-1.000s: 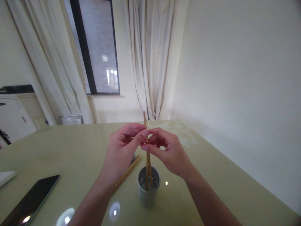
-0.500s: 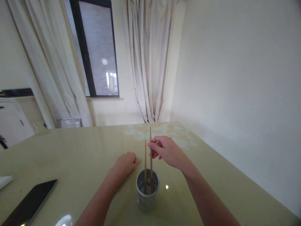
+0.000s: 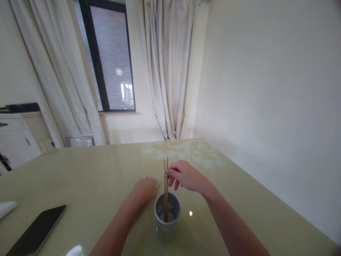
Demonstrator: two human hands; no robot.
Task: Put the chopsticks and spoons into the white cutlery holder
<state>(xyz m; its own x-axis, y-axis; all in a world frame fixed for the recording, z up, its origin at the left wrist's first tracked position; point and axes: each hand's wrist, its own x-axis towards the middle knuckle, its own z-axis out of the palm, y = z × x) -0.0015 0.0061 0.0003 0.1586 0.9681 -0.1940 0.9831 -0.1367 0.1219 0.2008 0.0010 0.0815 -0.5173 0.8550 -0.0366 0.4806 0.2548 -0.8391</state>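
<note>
A grey holder (image 3: pixel 167 229) with small holes in its wall stands upright on the table. Two wooden chopsticks are in it, side by side and nearly upright. My right hand (image 3: pixel 183 175) pinches the right chopstick (image 3: pixel 167 195) near its upper part; the left chopstick (image 3: pixel 164 185) leans close beside it. To the left of the holder, my left hand (image 3: pixel 145 189) is closed over several chopsticks (image 3: pixel 157 184) lying on the table, their tips showing past its fingers. The rest of that bundle is mostly hidden under the hand and forearm.
A dark tablet-like device (image 3: pixel 37 229) lies on the glossy table (image 3: pixel 87 185) at the left, near a white object (image 3: pixel 7 209) at the edge of view. A shiny white item (image 3: pixel 75 251) is cut off at the bottom. The wall (image 3: pixel 266 106) borders the table's right side.
My right hand has lowered its chopstick deeper into the holder and moved it left, against the other one. My left hand has stayed almost in place, its chopstick tips showing slightly more.
</note>
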